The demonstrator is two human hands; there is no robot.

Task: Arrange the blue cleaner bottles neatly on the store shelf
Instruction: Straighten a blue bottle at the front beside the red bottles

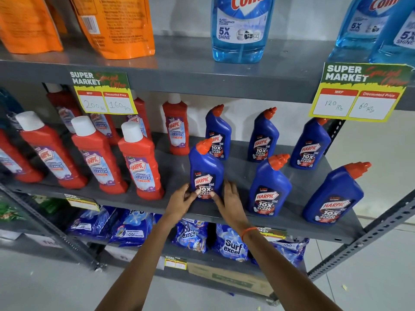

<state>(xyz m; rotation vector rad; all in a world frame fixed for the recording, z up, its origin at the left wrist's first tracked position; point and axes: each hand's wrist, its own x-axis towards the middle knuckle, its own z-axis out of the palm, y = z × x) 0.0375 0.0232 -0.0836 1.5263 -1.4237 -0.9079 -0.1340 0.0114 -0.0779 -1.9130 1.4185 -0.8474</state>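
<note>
1. The front-left blue bottle stands upright near the front edge of the grey middle shelf, orange cap tilted to the right, label facing out.
2. Five more blue bottles share that shelf: two in front to its right and three in a back row, all upright and spaced apart.
3. What the opaque blue bottles hold cannot be seen.
4. Red bathroom-cleaner bottles with white caps fill the left part of the same shelf.
5. Above, clear bottles of blue glass cleaner and orange pouches stand on the upper shelf; two price tags hang from its front edge.
6. Below, blue detergent packets lie on a lower shelf; the floor is pale and the wall white.
7. The left hand and right hand cup the front-left bottle's base from either side, fingers loosely curled, thumbs touching the label.
</note>
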